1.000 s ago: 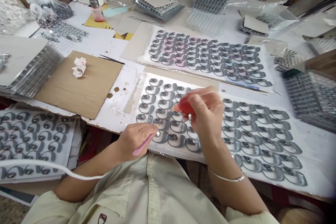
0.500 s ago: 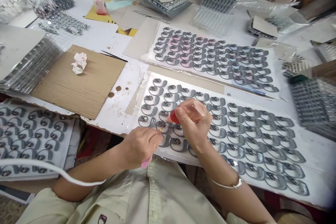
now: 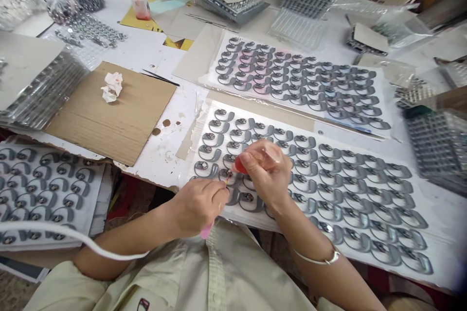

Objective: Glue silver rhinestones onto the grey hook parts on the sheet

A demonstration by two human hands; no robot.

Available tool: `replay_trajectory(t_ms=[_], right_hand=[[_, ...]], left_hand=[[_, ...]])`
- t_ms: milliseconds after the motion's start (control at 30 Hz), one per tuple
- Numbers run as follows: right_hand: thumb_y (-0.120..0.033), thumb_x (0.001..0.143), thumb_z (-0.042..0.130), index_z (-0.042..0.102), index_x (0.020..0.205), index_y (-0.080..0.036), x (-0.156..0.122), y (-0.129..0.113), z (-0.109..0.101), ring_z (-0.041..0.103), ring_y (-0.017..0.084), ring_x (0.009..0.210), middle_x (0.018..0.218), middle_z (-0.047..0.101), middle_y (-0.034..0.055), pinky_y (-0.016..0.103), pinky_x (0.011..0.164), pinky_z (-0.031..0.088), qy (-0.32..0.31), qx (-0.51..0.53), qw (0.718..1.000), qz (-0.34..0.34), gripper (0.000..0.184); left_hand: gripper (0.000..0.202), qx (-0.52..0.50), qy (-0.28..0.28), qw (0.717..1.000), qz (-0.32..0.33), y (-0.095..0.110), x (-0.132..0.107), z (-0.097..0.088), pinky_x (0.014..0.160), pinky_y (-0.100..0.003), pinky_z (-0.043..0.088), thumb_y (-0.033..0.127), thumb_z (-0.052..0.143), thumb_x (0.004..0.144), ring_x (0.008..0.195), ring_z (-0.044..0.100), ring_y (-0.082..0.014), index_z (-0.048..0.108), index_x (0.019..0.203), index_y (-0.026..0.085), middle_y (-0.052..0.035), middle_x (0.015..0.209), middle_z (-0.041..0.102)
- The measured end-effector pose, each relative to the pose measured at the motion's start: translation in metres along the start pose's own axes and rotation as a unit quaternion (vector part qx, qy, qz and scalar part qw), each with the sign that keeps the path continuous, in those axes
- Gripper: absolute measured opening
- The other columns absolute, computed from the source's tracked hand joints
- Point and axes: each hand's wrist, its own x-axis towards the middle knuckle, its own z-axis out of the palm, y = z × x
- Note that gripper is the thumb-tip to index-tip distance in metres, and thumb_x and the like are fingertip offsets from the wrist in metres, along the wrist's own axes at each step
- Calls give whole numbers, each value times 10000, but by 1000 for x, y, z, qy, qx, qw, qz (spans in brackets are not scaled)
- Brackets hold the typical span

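Observation:
My right hand is closed round a small clear squeeze bottle with red liquid in it. The bottle's narrow nozzle points left, down toward a metal piece. Pinched in my left hand is a thin tool with a pink handle and a fine yellowish tip; its exact kind I cannot make out. Tip and nozzle are close together over one of the grey curved metal pieces, which lie in rows on a white sheet. My right hand hides several pieces.
Behind lies a second sheet of metal pieces. To the left are a cardboard piece with crumpled tissue and stacked clear trays. A jar of red liquid stands at the back. A white cable crosses my left arm.
The view has shifted slightly. My right hand has tilted a little round the bottle and drawn slightly closer to the left. Both hands keep their holds.

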Motion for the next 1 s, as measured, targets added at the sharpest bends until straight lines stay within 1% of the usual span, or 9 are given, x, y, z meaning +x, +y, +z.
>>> replay_trajectory(t_ms=[167, 333, 500, 700, 800, 1000], right_hand=[[-347, 891, 611, 566, 620, -191, -1, -1, 0, 523, 116, 586, 618, 567, -8, 298, 586, 412, 0, 0, 1000, 2, 316], [-305, 889, 611, 590, 641, -186, 0, 1, 1, 536, 122, 606, 636, 580, -3, 300, 591, 422, 18, -18, 999, -29, 275], [-282, 878, 628, 590, 655, -189, 0, 2, 1, 540, 124, 605, 641, 584, -5, 299, 590, 427, 29, -13, 999, -42, 244], [-263, 872, 637, 584, 644, -187, 0, 1, 1, 537, 120, 603, 644, 581, -5, 294, 589, 429, 30, -18, 998, -58, 246], [-271, 868, 643, 589, 638, -183, 0, 1, 1, 535, 119, 600, 643, 578, -4, 290, 584, 429, 35, -29, 997, -61, 252], [-284, 877, 628, 600, 609, -183, 0, 1, 2, 544, 131, 605, 630, 595, 15, 301, 572, 431, 33, -19, 997, -72, 288]], left_hand=[[233, -6, -3, 1000, 3, -1, 0, 0, 629, -314, 621, 38, 396, 909, 777, 701, -208, 613, 840, 86, -126, 826, 694], [206, -16, -1, 1000, -3, -1, 0, 1, 628, -320, 623, 36, 423, 898, 777, 702, -216, 619, 848, 79, -127, 828, 695], [235, -11, -1, 1000, 0, 0, 2, 0, 617, -317, 620, 30, 399, 908, 757, 701, -212, 621, 845, 75, -122, 804, 693], [215, 7, -5, 1000, -1, 1, 1, 0, 632, -309, 618, 51, 419, 922, 767, 699, -201, 616, 844, 87, -117, 828, 695], [230, 8, -6, 1000, -1, 0, 0, 1, 632, -303, 614, 46, 406, 923, 767, 697, -196, 615, 840, 91, -118, 836, 694], [221, 10, -9, 1000, -4, 1, -1, 1, 632, -296, 609, 64, 419, 929, 753, 690, -186, 614, 832, 102, -109, 835, 693]])
